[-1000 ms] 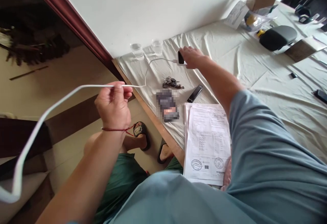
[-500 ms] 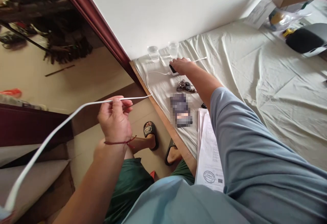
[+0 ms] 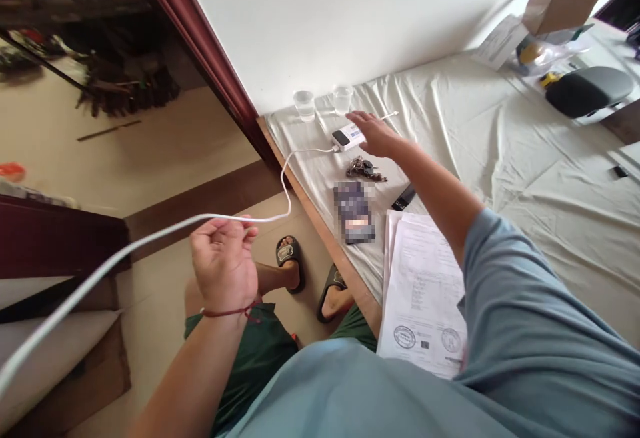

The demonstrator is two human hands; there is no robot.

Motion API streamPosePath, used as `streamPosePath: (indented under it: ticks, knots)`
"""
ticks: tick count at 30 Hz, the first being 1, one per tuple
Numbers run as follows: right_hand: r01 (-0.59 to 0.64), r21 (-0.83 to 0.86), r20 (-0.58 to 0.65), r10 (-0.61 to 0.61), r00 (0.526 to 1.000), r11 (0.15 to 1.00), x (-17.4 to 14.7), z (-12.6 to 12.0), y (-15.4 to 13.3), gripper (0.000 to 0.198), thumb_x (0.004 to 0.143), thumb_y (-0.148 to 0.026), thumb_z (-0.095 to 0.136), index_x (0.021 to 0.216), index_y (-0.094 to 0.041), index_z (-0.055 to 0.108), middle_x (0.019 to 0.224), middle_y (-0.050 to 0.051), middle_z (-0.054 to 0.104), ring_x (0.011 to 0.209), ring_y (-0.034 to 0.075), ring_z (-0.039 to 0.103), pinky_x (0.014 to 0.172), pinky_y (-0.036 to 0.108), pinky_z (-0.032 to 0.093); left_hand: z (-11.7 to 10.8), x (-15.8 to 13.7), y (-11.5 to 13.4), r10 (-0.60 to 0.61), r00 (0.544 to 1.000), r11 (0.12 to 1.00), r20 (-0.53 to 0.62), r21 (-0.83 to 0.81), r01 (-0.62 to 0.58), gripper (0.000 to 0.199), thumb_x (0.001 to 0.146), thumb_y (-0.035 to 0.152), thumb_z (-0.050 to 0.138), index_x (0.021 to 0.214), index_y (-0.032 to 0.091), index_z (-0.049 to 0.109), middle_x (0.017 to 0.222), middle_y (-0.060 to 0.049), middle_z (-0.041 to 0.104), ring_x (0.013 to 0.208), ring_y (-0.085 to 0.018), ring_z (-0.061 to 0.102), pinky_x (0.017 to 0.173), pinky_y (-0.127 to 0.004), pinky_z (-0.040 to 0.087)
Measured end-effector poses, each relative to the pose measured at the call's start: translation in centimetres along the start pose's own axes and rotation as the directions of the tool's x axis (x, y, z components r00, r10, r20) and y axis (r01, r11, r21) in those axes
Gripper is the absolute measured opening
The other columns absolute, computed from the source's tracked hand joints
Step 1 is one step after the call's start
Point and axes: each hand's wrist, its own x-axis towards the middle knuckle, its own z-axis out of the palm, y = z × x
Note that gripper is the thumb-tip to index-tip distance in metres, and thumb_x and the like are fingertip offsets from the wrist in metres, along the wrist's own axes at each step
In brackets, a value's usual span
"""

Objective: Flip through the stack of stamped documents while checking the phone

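Left hand (image 3: 223,261), wrist tied with a red string, pinching the flat white charging cable (image 3: 150,238) between thumb and fingertips off the bed's edge, apparently to keep the slack off the floor while the far end stays plugged into the small white power bank (image 3: 345,137) lying on the pale sheet (image 3: 500,158). Right hand (image 3: 376,134) open, fingers spread, hovering just beside that power bank and gripping nothing, with a bunch of keys (image 3: 364,169) near below. Behind, against the wall, two small clear plastic cups (image 3: 304,103), contents impossible to tell; farther off, an open brown cardboard box (image 3: 560,3) with a crinkled plastic bag (image 3: 543,51) beside it.
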Motion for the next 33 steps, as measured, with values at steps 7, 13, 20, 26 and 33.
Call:
streamPosePath:
  ticks: [7, 13, 20, 26, 33]
  knots:
    - [-0.307, 0.391, -0.358, 0.451, 0.818, 0.868, -19.7, -3.7, -0.5, 0.035, 0.093, -0.029, 0.058, 0.127, -0.023, 0.067, 0.114, 0.009, 0.074, 0.103, 0.024, 0.071, 0.092, 0.044, 0.058, -2.3, -7.9, -5.5, -0.288, 0.932, 0.926, 0.219, 0.31, 0.214, 0.026, 0.081, 0.034, 0.076, 0.095, 0.019, 0.06, 0.089, -0.003, 0.071, 0.075, -0.014, 0.067, 0.069, -0.027, 0.059]
    - [-0.69, 0.429, -0.131, 0.796, 0.591, 0.583, -34.0, -0.4, -1.1, 0.025, 0.088, -0.04, 0.062, 0.099, -0.021, 0.074, 0.076, 0.004, 0.071, 0.075, 0.023, 0.069, 0.078, 0.039, 0.053, -1.8, -13.7, -6.6, -0.151, 0.605, 0.857, 0.782, 0.409, -0.314, 0.012, 0.098, 0.025, 0.057, 0.091, 0.021, 0.066, 0.081, -0.003, 0.072, 0.071, -0.017, 0.067, 0.067, -0.029, 0.057]
    - [-0.887, 0.272, -0.049, 0.925, 0.376, 0.374, -39.7, 3.4, -2.9, 0.037, 0.083, -0.051, 0.064, 0.096, -0.019, 0.075, 0.082, 0.012, 0.072, 0.086, 0.032, 0.067, 0.084, 0.047, 0.046, 3.9, -14.3, -7.5, 0.225, 0.283, 0.602, 0.932, 0.096, -0.792, 0.024, 0.096, 0.006, 0.053, 0.104, 0.018, 0.072, 0.098, -0.008, 0.073, 0.098, -0.022, 0.064, 0.089, -0.036, 0.058]
    - [-0.709, 0.581, -0.036, 0.883, 0.468, 0.4, -39.4, 5.1, -2.1, 0.049, 0.071, -0.056, 0.079, 0.104, -0.021, 0.072, 0.085, 0.004, 0.071, 0.077, 0.021, 0.063, 0.079, 0.037, 0.05, 7.8, -15.1, -9.7, 0.103, 0.236, 0.53, 0.966, 0.147, -0.835, 0.028, 0.091, 0.005, 0.057, 0.104, 0.02, 0.077, 0.107, -0.01, 0.071, 0.107, -0.026, 0.061, 0.094, -0.043, 0.058]
    - [-0.42, 0.833, -0.13, 0.866, 0.483, 0.359, -39.6, 7.8, -1.7, 0.038, 0.069, -0.054, 0.085, 0.081, -0.022, 0.07, 0.074, -0.001, 0.066, 0.068, 0.015, 0.057, 0.066, 0.031, 0.048, 9.9, -16.3, -10.5, 0.09, 0.322, 0.589, 0.942, 0.21, -0.781, 0.026, 0.094, 0.008, 0.055, 0.11, 0.019, 0.073, 0.107, -0.01, 0.07, 0.105, -0.026, 0.061, 0.097, -0.043, 0.056]
